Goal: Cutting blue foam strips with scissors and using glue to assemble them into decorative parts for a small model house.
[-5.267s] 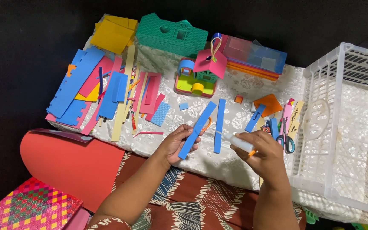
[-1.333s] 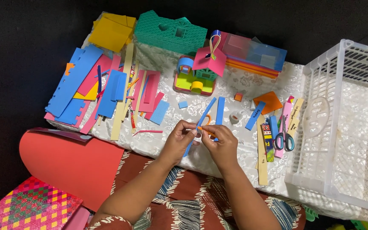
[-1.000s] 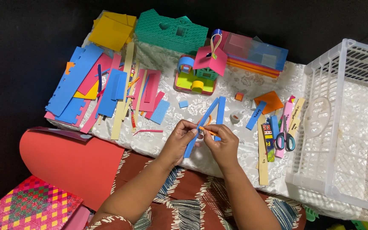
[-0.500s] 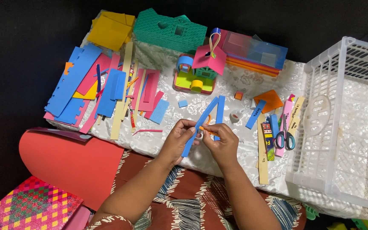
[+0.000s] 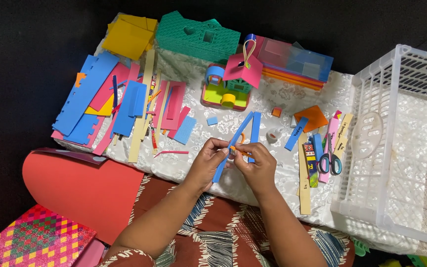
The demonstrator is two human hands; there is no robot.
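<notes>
At the centre of the frame, the left hand (image 5: 208,160) and right hand (image 5: 255,163) meet over a white-clothed desk (image 5: 193,163), fingers pinching a long blue foam strip (image 5: 233,146) whose long axis runs diagonally, lower end toward the bottom centre and upper end pointing to the upper right. A second blue strip (image 5: 255,129) lies just beside it on the cloth, nearly upright in the frame. Scissors (image 5: 329,160) rest to the right near a white plastic basket (image 5: 401,148), a small foam house (image 5: 228,84) stands above, and foam offcuts (image 5: 124,101) crowd the upper left.
</notes>
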